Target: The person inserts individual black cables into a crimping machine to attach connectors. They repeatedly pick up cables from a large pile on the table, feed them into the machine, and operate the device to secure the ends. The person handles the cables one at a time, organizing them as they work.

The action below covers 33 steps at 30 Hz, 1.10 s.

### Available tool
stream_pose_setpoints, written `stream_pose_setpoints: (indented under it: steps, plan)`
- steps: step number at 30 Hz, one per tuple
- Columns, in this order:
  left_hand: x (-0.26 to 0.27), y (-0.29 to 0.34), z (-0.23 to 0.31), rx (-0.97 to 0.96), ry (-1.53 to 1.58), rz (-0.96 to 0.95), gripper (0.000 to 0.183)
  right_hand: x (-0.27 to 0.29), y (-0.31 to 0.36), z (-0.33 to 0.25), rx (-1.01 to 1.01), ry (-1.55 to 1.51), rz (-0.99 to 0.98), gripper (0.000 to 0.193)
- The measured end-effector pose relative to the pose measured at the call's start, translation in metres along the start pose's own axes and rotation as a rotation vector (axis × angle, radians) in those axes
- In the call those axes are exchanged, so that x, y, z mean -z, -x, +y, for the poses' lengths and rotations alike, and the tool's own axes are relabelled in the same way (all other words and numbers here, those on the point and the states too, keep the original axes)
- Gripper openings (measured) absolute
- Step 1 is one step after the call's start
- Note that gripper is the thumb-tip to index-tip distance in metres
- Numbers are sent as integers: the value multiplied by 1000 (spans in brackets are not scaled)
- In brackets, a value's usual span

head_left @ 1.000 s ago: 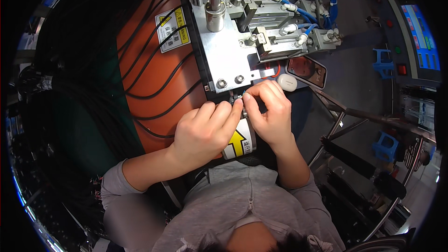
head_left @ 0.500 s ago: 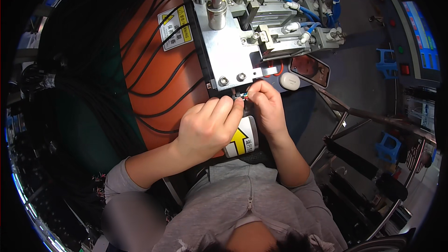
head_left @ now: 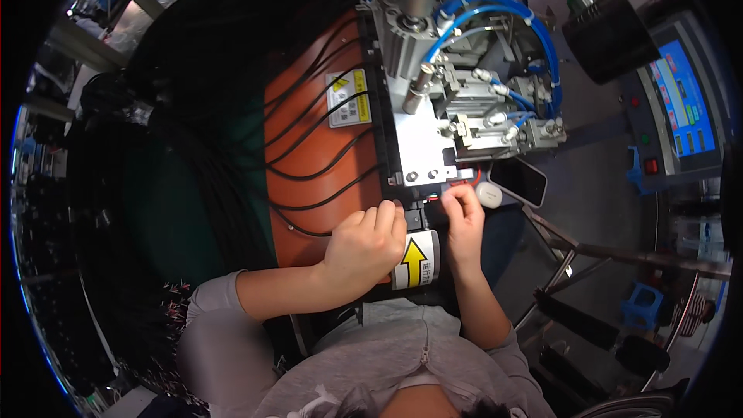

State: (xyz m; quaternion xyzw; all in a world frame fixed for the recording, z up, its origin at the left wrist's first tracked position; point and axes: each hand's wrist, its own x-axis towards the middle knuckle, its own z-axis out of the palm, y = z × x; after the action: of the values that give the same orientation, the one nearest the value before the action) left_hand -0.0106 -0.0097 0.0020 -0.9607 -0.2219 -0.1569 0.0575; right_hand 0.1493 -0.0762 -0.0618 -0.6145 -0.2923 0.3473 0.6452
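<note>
My left hand (head_left: 367, 251) is closed beside a small black holder block (head_left: 416, 218) at the near end of the machine. Its fingertips face away, so anything in them is hidden. On the other side of that block my right hand (head_left: 466, 224) has its thumb and fingers curled together, and I cannot make out whether something is pinched there. Between the hands, tiny red-and-white wire ends (head_left: 433, 199) show at the block, just under the edge of the silver metal plate (head_left: 422, 143). Several black cables (head_left: 321, 174) lie across the orange curved cover (head_left: 309, 139) to the left.
Pneumatic cylinders with blue air hoses (head_left: 551, 46) rise beyond the plate. A phone (head_left: 520, 183) and a white rounded case (head_left: 488, 194) lie to the right of my right hand. A yellow-arrow label (head_left: 415, 262) is close to me. A control screen (head_left: 685, 97) stands far right.
My hands have drawn apart from their shared pinch on small coloured wires; the left is now left of the block, the right to its right. The view has shifted, showing more of the machine.
</note>
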Motion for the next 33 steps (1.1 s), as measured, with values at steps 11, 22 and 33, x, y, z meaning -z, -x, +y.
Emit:
stream_pose_setpoints:
  steps: [11,22,33]
  plan:
    - [43,38,-106,478,283,406,35,-29,14,-49,439,71,-215,2]
    - [-9,104,-246,1260,1200,746,43,-171,23,-36,-190,132,-1057,59]
    - [28,82,-241,1072,1562,340,35,-256,-30,-14,-468,-274,-891,30]
